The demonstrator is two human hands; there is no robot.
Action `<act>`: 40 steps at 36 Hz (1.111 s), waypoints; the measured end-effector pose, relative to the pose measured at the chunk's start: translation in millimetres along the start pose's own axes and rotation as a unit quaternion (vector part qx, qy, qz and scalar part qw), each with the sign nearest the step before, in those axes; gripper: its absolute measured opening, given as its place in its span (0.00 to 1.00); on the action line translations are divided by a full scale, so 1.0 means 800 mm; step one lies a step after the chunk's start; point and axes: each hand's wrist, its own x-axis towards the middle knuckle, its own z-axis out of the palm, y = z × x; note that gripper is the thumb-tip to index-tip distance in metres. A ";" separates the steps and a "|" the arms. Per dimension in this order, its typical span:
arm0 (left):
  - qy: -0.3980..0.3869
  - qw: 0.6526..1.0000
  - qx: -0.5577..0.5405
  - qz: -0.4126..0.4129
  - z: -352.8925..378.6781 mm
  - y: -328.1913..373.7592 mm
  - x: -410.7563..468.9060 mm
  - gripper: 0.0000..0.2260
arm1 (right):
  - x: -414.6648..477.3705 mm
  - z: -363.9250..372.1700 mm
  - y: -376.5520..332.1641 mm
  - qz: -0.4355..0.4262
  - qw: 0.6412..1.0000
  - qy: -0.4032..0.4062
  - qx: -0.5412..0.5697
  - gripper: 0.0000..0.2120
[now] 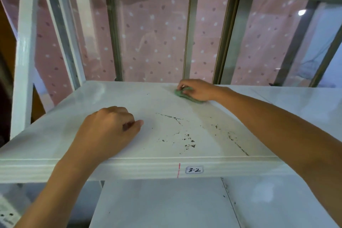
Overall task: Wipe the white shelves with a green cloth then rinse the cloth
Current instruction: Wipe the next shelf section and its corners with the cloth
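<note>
Grasping one green cloth [178, 94]: right grip [199, 89] | left grip [109, 129] clenched (empty) on one white shelf [55, 135] | one label [194, 169]

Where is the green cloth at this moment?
Head view: the cloth is bunched under the right hand at the shelf's far edge, right of centre, beyond the dark crumbs.

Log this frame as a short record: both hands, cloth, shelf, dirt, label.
left hand: fingers curled, holds nothing, rests on shelf near the front
right hand: grips cloth at the far edge
cloth: green, bunched, on shelf under right hand
shelf: white, partly dirty
specks: dark, scattered in the front half between the hands
label: reads "3-2", on the front edge
</note>
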 end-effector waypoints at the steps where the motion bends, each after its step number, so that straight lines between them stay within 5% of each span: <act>1: 0.001 1.000 0.003 -0.001 0.000 0.001 0.000 0.24 | 0.000 -0.002 0.013 0.026 1.000 0.008 -0.004 0.09; 6: 0.016 1.000 0.014 -0.002 0.000 0.004 0.000 0.23 | -0.006 0.002 0.013 0.052 0.999 0.000 -0.010 0.08; 14: 0.026 0.999 0.020 0.005 0.002 0.003 -0.002 0.24 | -0.081 0.017 -0.067 -0.125 0.991 -0.038 0.020 0.07; 26: 0.031 0.999 0.028 0.010 -0.001 0.005 -0.003 0.21 | -0.124 -0.022 0.093 0.141 0.988 0.066 -0.017 0.09; 31: 0.030 0.999 0.031 0.006 -0.003 0.008 -0.003 0.21 | -0.133 -0.019 0.061 0.129 0.990 0.041 -0.023 0.04; 37: 0.020 0.999 0.030 -0.003 0.001 0.005 -0.001 0.21 | -0.156 0.001 -0.035 -0.008 1.000 -0.025 0.002 0.05; 40: 0.024 0.999 0.025 0.000 0.001 0.002 -0.003 0.21 | -0.170 -0.003 -0.033 0.010 1.000 -0.007 0.003 0.06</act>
